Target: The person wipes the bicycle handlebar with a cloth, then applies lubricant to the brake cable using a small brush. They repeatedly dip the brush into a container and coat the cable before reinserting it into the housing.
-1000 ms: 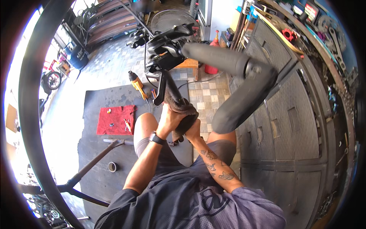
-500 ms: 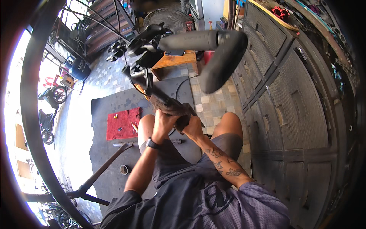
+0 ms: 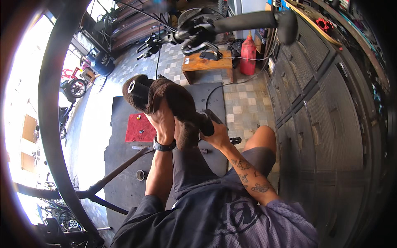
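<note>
My left hand [image 3: 162, 122] is closed on a brown cloth [image 3: 175, 97], which is bunched around a black tubular bike part [image 3: 139, 89]. One end of that part shows past the cloth, with a pale ring on it. My right hand [image 3: 217, 135] grips the part's other black end [image 3: 206, 124], close to my right knee. Most of the part's middle is hidden by the cloth. Beyond my hands hangs a bicycle handlebar [image 3: 244, 22] with a dark grip and a brake lever [image 3: 200, 45].
A dark mat [image 3: 124, 165] carries a red cloth [image 3: 138, 132] with small items, and a ring-shaped part [image 3: 141, 175]. A bike frame [image 3: 107, 177] rises at left. Ahead stand a wooden stool [image 3: 206, 64] and a red bottle [image 3: 248, 56]. Drawers [image 3: 314, 111] line the right.
The black part and brown cloth have swung up and left, so an end with a pale ring now shows. My hands are farther apart. The handlebar appears higher and farther right.
</note>
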Available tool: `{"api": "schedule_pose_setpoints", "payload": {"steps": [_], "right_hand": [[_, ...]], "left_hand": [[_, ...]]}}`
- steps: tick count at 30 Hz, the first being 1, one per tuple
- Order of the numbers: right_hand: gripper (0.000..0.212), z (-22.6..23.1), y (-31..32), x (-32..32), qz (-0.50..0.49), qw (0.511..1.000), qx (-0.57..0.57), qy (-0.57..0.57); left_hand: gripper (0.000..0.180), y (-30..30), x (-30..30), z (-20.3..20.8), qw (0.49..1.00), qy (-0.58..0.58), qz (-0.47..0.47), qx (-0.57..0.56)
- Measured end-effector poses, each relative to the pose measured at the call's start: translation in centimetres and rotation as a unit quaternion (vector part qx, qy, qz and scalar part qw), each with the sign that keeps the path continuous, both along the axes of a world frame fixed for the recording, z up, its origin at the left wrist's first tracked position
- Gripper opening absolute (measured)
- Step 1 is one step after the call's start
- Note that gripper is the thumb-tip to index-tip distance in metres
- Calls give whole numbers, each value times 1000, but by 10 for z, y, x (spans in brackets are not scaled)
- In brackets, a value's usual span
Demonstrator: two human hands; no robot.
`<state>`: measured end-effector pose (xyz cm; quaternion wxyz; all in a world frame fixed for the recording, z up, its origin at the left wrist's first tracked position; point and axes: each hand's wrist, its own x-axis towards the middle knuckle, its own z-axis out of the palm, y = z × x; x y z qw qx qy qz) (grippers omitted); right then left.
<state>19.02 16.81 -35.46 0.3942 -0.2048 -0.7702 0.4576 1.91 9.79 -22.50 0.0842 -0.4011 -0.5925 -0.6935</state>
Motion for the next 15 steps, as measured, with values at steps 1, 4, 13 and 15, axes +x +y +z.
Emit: {"api": "schedule_pose_setpoints", "payload": {"steps": [1, 4, 13, 15], "right_hand": [[56, 0, 0, 0, 4, 1000, -9, 2], [50, -1, 3, -2, 19, 998, -36, 46], [41, -15, 26, 7, 1, 994, -104, -19], [39, -15, 27, 8, -4, 985, -158, -66]], "left_hand": [[36, 1, -12, 0, 1000, 18, 15, -3], [34, -2, -42, -4, 999, 35, 37, -9], [31, -136, -63, -9, 990, 67, 112, 60], [32, -153, -37, -19, 991, 76, 103, 43]]}}
